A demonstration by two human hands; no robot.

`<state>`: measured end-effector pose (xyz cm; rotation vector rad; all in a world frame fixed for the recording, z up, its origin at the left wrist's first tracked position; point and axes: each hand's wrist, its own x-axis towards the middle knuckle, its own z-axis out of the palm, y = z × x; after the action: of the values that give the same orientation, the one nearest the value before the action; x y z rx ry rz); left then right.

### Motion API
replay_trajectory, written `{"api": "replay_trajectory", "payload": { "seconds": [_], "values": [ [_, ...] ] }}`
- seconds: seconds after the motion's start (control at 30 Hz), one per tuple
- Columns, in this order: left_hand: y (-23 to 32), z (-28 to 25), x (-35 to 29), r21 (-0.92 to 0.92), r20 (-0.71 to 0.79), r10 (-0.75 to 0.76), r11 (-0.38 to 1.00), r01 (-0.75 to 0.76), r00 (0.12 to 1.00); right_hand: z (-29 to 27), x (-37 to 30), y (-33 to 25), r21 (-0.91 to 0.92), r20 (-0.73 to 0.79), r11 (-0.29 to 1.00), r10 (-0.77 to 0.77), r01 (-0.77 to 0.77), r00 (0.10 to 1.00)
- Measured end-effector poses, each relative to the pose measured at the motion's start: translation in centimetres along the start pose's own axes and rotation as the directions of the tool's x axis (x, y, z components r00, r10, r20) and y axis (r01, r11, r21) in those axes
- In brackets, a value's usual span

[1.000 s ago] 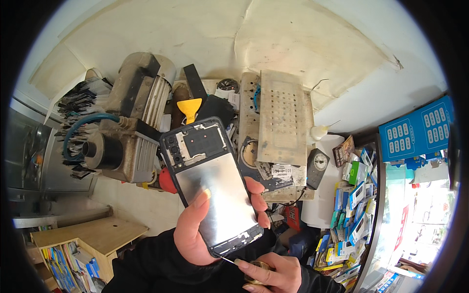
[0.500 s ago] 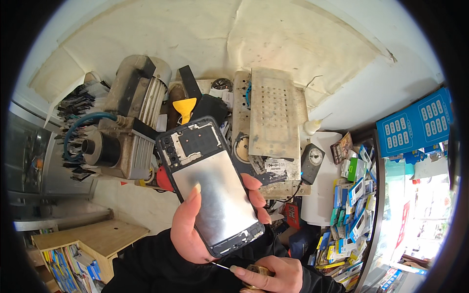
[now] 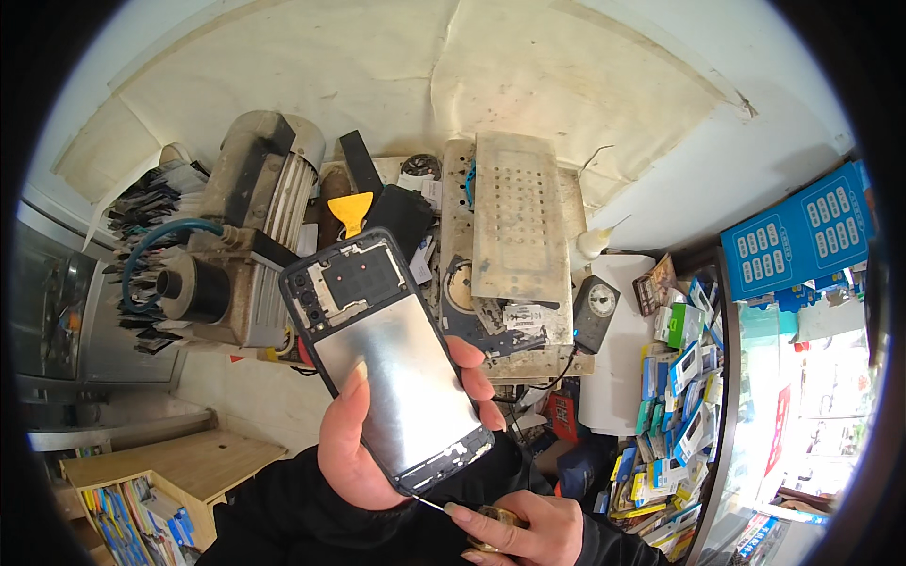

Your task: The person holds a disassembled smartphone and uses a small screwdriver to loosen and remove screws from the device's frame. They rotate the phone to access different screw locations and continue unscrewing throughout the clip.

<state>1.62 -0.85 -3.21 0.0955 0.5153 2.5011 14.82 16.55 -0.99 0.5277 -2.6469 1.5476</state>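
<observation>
My left hand grips a smartphone with its back cover off, the thumb lying over its silvery plate and the fingertips wrapped around the right edge. The phone leans to the left, and its black upper part with the camera holes points away from me. Low in front, my right hand is closed around a thin screwdriver-like tool with a golden-brown handle. The tool's slim metal shaft points left, its tip at or very near the phone's bottom edge; whether they touch I cannot tell.
Beyond the phone stand a grimy motor-like machine and a perforated metal plate. A yellow scraper lies between them. Toward the right are a dark box with a dial and stacked packages. A wooden cabinet stands at lower left.
The phone and my left hand have shifted a little to the left in view. My right hand keeps nearly its place, with the tool still at the phone's lower end.
</observation>
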Motion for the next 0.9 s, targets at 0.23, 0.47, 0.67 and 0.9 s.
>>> {"api": "replay_trajectory", "payload": {
  "seconds": [0.23,0.47,0.67,0.9],
  "values": [
    [-0.43,-0.41,0.07,0.015,0.056,0.057,0.998,-0.058,0.997,-0.19,0.09,-0.33,-0.025,0.013,1.000,0.005,-0.005,1.000],
    [-0.64,-0.67,0.17,-0.045,0.076,0.058,0.997,-0.055,0.995,-0.16,0.27,-0.18,0.001,0.013,1.000,-0.010,0.010,1.000],
    [-0.51,-0.82,0.32,-0.022,0.122,0.052,0.999,-0.050,0.991,-0.25,0.24,0.00,0.002,0.035,1.000,0.015,-0.015,0.999],
    [-0.81,-0.69,0.50,-0.090,0.078,0.075,0.994,-0.068,0.994,-0.13,0.60,0.22,0.069,0.003,0.997,0.013,-0.013,1.000]
  ]
}}
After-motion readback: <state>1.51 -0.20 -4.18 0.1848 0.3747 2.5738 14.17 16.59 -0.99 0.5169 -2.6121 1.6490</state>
